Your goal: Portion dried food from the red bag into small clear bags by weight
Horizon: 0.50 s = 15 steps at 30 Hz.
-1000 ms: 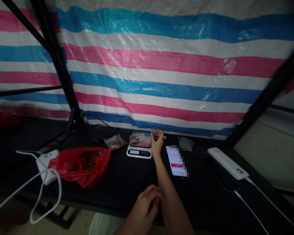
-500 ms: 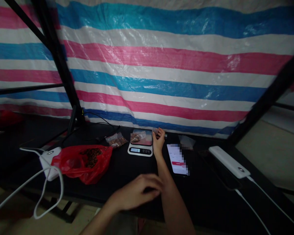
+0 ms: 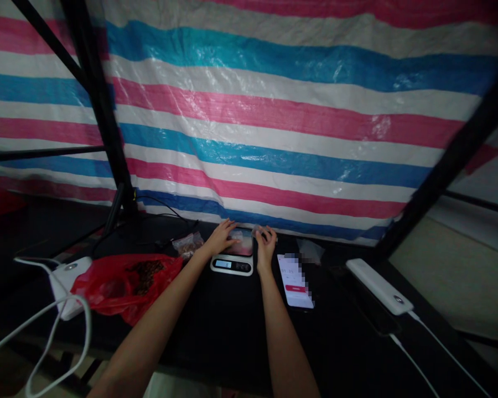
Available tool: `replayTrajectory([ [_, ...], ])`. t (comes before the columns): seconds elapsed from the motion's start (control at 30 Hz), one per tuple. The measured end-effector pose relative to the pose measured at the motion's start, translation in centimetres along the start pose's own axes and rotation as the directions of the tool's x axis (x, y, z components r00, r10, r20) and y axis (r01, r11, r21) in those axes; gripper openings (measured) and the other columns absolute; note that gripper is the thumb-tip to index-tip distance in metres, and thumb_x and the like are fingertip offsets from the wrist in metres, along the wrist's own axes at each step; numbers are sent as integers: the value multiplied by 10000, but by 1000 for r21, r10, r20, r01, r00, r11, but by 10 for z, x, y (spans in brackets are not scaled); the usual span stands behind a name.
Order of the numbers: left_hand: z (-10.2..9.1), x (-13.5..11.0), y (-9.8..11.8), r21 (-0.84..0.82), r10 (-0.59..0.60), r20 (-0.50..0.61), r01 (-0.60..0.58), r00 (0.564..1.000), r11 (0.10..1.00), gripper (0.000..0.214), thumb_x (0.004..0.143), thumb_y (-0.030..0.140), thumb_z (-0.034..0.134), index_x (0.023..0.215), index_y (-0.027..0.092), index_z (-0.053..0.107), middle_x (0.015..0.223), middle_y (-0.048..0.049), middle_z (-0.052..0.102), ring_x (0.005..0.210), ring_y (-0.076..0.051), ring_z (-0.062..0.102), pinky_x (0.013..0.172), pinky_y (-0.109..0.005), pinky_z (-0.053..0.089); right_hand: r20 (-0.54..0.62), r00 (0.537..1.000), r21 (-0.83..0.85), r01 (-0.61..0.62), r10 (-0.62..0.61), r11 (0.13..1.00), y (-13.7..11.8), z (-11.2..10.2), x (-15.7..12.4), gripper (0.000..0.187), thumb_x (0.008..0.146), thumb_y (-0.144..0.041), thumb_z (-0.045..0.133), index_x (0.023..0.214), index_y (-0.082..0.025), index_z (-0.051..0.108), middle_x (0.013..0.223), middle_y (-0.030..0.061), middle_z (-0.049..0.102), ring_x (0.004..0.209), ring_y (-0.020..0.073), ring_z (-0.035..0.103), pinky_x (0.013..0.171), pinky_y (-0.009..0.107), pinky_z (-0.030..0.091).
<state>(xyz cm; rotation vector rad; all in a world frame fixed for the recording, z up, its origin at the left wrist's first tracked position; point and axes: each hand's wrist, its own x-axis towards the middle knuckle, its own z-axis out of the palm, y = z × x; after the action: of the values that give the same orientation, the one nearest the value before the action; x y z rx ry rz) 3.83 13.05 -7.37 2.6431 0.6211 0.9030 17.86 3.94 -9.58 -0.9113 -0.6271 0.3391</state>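
Note:
On the black table stands a small white digital scale (image 3: 232,266) with a lit display. Over the left side of its platform lies my left hand (image 3: 218,239), thumb and fingers apart around a small clear bag (image 3: 235,236), which is partly hidden. Just right of the scale, my right hand (image 3: 266,243) has its fingers curled and pinches what looks like a small clear plastic bag (image 3: 256,229). Another clear bag with brown bits (image 3: 188,245) lies left of the scale, partly behind my left hand.
An open red plastic bag (image 3: 108,284) of dark brown pieces sits at the left beside a white power bank (image 3: 68,276) with a looped cable. Right of the scale lie a lit phone (image 3: 292,282), a flat clear bag (image 3: 311,251) and another white power bank (image 3: 379,287). A striped sheet (image 3: 257,143) hangs behind.
My left hand has moved forward from above my right forearm to the bag on the scale. My right hand stays beside the scale. The camera view has shifted slightly.

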Motion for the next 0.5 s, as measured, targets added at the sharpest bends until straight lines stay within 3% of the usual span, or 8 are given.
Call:
replayTrajectory([
  [0.1,4,2,-5,-50,6,59,-3,998,999,541,681,398,629,1153,157,519,1167,-124,536,1121,-249,451,962,-406,335,17,999,9,-43,43,999,4,0,0,485,632,-350,644,1037,-203,420,1002,76,580,812,155,604,797,365,461],
  [0.27,4,-2,4,-91,16,38,-13,999,996,508,649,398,654,1085,147,577,1036,-100,606,983,-223,533,878,-349,399,23,998,-14,-52,53,999,12,-1,1,493,624,-367,645,1036,-206,428,994,62,582,799,148,603,792,351,458],
  [0.37,3,-6,13,-152,-6,-15,4,1000,988,463,665,394,641,1054,147,596,995,-90,618,925,-204,558,849,-327,415,31,998,-33,-53,54,998,12,0,1,493,621,-380,645,1029,-202,434,995,65,589,804,148,602,776,343,464],
  [0.5,1,-13,20,-265,-106,-168,58,980,962,408,699,399,605,1026,156,611,982,-79,623,884,-185,577,811,-293,433,27,996,-50,-89,90,995,8,2,0,419,627,-413,631,946,-184,487,1001,69,594,868,164,591,752,325,471],
])
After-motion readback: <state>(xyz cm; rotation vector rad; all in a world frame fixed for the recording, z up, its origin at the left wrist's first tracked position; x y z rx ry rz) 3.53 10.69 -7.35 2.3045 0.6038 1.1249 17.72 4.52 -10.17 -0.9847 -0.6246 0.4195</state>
